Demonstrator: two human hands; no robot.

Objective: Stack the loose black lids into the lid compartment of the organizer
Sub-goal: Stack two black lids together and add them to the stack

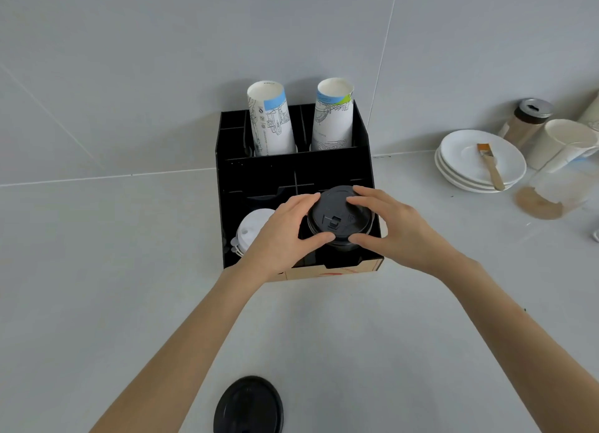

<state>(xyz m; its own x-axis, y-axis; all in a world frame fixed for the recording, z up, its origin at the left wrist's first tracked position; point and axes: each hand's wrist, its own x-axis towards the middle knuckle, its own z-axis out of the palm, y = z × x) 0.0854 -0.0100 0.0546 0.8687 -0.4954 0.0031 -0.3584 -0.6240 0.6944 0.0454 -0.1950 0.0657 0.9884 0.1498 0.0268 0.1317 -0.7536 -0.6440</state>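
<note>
My left hand [285,234] and right hand [389,228] clasp a stack of black lids [337,218] from both sides, over the near right slot of the organizer [259,170]. Another black lid [249,406] lies loose on the near counter [372,335].

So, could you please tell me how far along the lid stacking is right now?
Both hands, left hand and right hand, hold a stack of round black plastic lids over the front right compartment of the black organizer, not yet released. One loose black lid remains on the grey counter. White lids fill the left compartment.
</note>
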